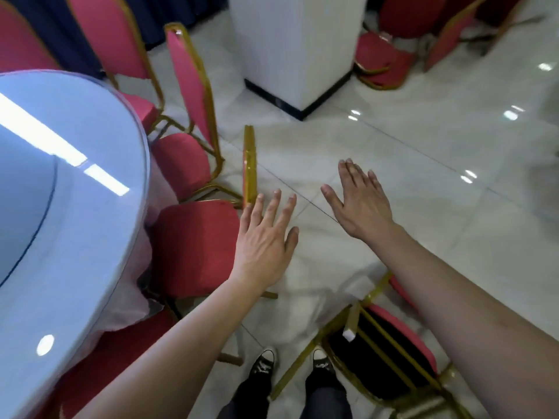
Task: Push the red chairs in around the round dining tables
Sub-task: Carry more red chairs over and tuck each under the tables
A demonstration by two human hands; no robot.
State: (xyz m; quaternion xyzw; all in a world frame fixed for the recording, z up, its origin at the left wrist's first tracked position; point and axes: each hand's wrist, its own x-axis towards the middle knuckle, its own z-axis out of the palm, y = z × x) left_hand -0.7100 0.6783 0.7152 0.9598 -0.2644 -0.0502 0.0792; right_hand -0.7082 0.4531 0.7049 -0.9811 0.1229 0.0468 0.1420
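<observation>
Nearest, a tipped chair (393, 343) lies on the floor under the right arm; both hands are spread flat, holding nothing; the left hand (263, 237) hovers just beside the gold back (249, 164) of a red chair (196, 246) left of it, seat toward the round counter (60, 192); the right hand (360, 204) is farther off.

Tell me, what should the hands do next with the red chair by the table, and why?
Probably the left hand should take hold of the gold backrest edge of the nearest red chair and push it toward the round table. Both hands are open and hold nothing, the left one is already beside that backrest, and much of the seat shows outside the table edge. The right hand hovers over the floor.
</observation>
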